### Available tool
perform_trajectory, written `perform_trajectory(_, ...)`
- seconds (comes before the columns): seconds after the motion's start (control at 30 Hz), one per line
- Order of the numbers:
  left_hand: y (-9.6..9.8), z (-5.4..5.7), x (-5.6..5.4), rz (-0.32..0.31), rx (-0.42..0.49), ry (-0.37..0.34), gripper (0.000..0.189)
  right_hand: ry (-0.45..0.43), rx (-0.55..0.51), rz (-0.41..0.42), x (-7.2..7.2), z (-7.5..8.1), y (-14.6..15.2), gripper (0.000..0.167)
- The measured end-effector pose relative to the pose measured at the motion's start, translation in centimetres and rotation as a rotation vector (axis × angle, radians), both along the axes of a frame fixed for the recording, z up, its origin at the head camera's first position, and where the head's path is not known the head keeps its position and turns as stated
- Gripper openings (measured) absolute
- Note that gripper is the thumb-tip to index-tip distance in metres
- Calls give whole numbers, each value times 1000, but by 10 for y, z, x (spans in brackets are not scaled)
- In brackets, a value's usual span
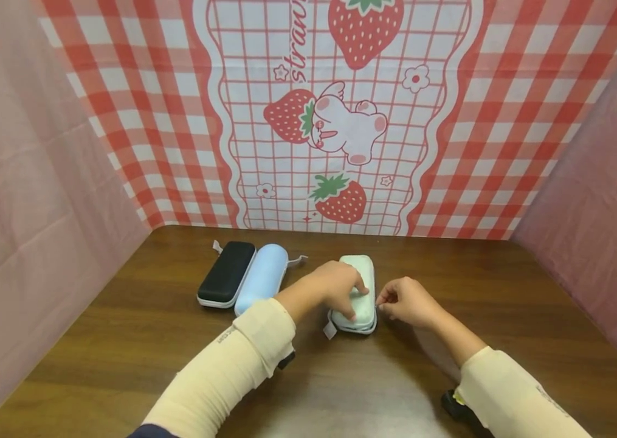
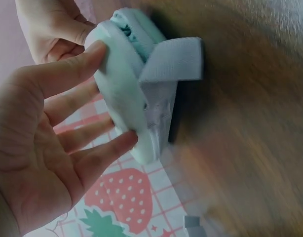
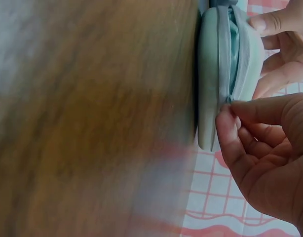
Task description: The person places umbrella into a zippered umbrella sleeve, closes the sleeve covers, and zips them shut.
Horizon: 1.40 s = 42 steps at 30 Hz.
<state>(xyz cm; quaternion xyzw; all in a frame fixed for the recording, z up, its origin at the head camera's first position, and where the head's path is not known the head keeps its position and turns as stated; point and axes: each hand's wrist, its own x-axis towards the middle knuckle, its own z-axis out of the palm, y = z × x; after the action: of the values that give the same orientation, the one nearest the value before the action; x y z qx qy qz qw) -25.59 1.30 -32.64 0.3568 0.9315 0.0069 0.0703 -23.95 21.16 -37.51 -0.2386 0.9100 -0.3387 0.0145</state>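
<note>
A mint green zip case (image 1: 363,267) lies on the table, its zipper partly undone, with a gap along the rim. My left hand (image 1: 339,286) holds it from above, thumb and fingers spread across the lid. At the case's right side, my right hand (image 1: 408,302) pinches the small zipper pull (image 3: 229,99) between thumb and index finger. In the right wrist view, the zipper's teal lining (image 3: 234,54) shows in the gap beyond the pull. A grey fabric loop (image 2: 173,59) sticks out from the case's near end.
Left of the green case, a black case (image 1: 228,272) and a light blue case (image 1: 263,277) lie side by side on the brown wooden table (image 1: 138,347). A strawberry-print cloth (image 1: 308,152) hangs behind the table, and pink cloth (image 1: 598,182) covers the sides.
</note>
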Motion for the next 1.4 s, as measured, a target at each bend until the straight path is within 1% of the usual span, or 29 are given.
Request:
perform_trajectory(0.17,9,-3,3,22,-29,75,55,29,26,21,5,1,5,8)
perform_trajectory(0.37,19,-5,5,54,-44,149,35,43,39,15,9,2,13,9)
perform_trajectory(0.5,26,-7,5,85,-67,189,38,29,42,15,13,3,17,10)
perform_trajectory(0.6,30,-8,5,115,-80,204,42,24,42,2,16,4,19,9)
perform_trajectory(0.83,38,-12,7,217,-104,212,45,27,25,-46,19,3,15,8)
perform_trajectory(1.0,43,-16,6,277,-90,225,38,0,-12,-76,19,0,9,7)
perform_trajectory(1.07,44,-16,5,293,-79,235,36,-23,-36,-78,19,-1,5,7)
perform_trajectory(1.2,47,-15,3,333,-57,226,31,-60,-72,-41,21,-1,-5,7)
perform_trajectory(1.3,45,-13,1,342,-60,200,32,-72,-76,-28,23,-1,-12,8)
perform_trajectory(1.4,38,-10,-2,317,-75,166,43,-86,-68,-43,24,-1,-15,8)
